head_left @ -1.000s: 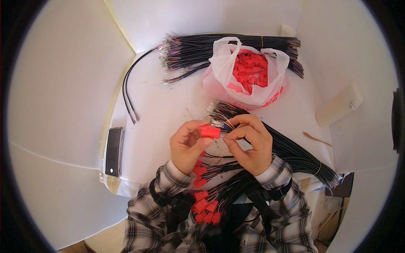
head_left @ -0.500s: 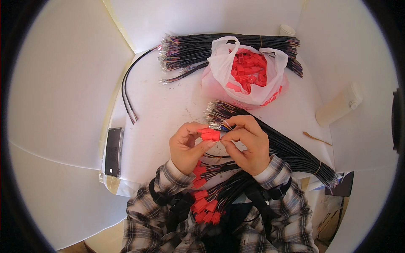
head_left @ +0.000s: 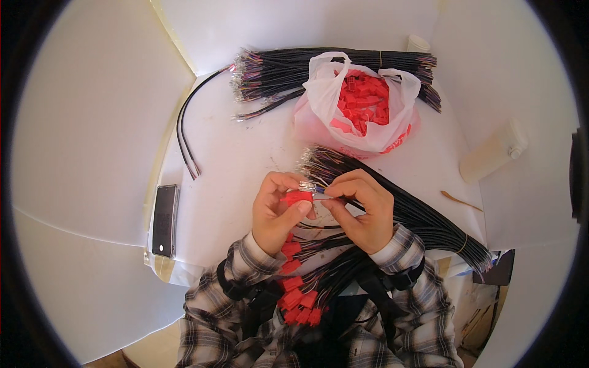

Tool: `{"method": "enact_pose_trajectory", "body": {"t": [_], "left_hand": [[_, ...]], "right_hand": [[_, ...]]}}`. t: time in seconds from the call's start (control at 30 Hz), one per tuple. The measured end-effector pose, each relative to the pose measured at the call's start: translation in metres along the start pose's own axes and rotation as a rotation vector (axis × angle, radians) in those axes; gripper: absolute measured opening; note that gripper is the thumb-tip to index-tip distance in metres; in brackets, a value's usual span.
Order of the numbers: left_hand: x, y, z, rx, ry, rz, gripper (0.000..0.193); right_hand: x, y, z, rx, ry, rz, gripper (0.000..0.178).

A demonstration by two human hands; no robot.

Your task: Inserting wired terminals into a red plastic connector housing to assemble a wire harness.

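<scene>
L hand point(head_left: 276, 211) pinching red connector point(head_left: 296, 198) btwn thumb + fingers, held above surface point(head_left: 245, 153), abt mid-view. R hand point(head_left: 363, 210) just to right, thumb + fingertips pinched on thin wires point(head_left: 318, 190) at connector's right end; can't tell how far any sit inside. Near blk bundle point(head_left: 423, 214) runs diag. past R hand, tied nr lower end. Wired red blocks point(head_left: 291, 299) nr person's body. Farther off: wht bag point(head_left: 314, 126) w/ loose red pcs point(head_left: 365, 101), far blk bundle point(head_left: 279, 76) behind. Phone point(head_left: 164, 221) at left edge.
</scene>
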State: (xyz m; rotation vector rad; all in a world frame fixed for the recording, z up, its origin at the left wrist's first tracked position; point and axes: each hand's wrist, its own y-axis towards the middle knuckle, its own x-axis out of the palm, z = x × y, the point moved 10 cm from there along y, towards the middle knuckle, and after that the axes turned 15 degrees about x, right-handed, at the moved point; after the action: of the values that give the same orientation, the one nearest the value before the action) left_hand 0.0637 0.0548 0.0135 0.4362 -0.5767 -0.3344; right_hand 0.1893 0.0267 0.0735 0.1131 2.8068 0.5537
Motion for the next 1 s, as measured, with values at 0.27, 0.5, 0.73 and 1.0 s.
{"method": "enact_pose_trajectory", "body": {"t": [0.27,0.5,0.73,1.0], "left_hand": [[0.001,0.001,0.006,0.020,0.142,-0.031,0.020],[0.003,0.001,0.009,0.027,0.146,-0.042,0.016],[0.000,0.001,0.008,0.042,0.130,-0.008,0.012],[-0.007,0.001,0.005,0.026,0.217,0.048,0.006]], "right_hand": [[0.005,-0.001,0.003,0.028,0.030,-0.037,0.014],[0.007,-0.001,0.013,0.106,0.121,-0.060,0.012],[0.012,-0.002,0.022,0.168,0.184,-0.116,0.009],[0.028,-0.007,0.052,0.469,0.500,-0.273,0.007]]}}
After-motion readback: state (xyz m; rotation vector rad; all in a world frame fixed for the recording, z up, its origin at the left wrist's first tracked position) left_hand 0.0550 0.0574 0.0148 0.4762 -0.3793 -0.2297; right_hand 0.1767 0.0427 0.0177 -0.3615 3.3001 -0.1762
